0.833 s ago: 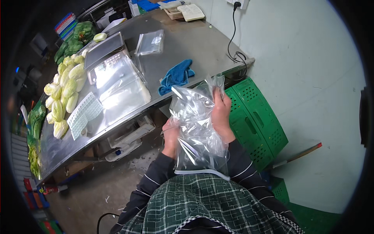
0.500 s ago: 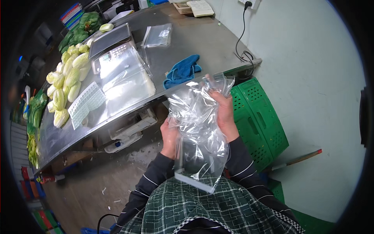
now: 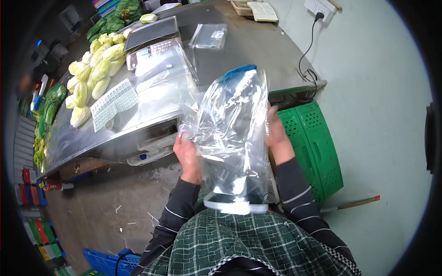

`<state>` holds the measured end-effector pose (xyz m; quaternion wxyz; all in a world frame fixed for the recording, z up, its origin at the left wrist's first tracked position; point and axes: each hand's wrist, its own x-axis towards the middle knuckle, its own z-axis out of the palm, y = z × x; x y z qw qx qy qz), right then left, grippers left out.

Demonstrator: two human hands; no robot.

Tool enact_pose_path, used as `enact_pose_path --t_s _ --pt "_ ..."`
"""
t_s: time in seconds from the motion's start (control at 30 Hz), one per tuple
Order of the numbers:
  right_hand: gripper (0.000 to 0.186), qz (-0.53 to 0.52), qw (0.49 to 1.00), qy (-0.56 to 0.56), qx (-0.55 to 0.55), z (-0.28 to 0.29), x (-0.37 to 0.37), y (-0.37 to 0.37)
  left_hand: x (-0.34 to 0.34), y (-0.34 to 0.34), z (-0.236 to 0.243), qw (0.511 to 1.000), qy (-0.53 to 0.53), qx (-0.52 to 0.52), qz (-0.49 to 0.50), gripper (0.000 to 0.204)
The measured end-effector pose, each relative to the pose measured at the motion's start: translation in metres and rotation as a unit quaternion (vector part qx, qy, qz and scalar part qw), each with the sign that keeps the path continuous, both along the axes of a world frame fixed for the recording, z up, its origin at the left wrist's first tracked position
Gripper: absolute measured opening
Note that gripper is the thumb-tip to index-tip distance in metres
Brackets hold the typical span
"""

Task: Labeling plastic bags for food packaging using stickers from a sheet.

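Note:
My left hand [image 3: 186, 154] is closed on the left side of a stack of clear plastic bags [image 3: 232, 142] held upright before me, with a white strip along the lower edge. My right hand [image 3: 278, 133] grips the right side, its fingers partly hidden by the plastic. Behind the bags, a blue cloth [image 3: 237, 70] shows at the top. On the steel table [image 3: 271, 46] lie more flat bags [image 3: 156, 87], a label sheet [image 3: 113, 103], a pile of pale Chinese cabbages [image 3: 99, 69], a scale [image 3: 149, 34] and a smaller bag packet [image 3: 207, 37].
A green crate [image 3: 313, 152] stands at right beside the wall, where a cord hangs from a socket [image 3: 320, 10]. A stick [image 3: 352, 202] lies below it. Net sacks [image 3: 124, 14] and greens [image 3: 50, 108] line the left side. A blue crate [image 3: 108, 264] is on the floor.
The crumpled bags have spread out into a longer, flatter shape. My left hand has moved up and left; my right hand has shifted right. The table now sits higher and further right in view.

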<state>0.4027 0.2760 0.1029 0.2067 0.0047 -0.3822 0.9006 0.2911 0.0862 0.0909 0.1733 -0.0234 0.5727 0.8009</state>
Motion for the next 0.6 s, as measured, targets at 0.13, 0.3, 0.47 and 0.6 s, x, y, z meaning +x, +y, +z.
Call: enact_pose_path --t_s 0.13,0.3,0.47,0.6 --pt "0.043 -0.152 0.952 -0.174 0.201 0.024 -0.014 -0.039 -0.007 0.009 -0.008 0.997 0.067 0.024 0.016 0.015" --pt "0.022 -0.342 0.892 -0.196 0.223 -0.006 -0.075 -0.051 -0.023 0.032 -0.010 0.988 0.118 0.085 -0.044 0.016" --pt "0.048 -0.169 0.958 -0.213 0.090 0.012 -0.095 0.033 -0.090 0.039 0.015 0.995 0.023 0.070 -0.067 0.017" --pt "0.051 -0.044 0.989 -0.132 0.044 0.031 -0.102 0.066 -0.151 0.037 0.019 0.988 0.034 0.108 -0.101 0.022"
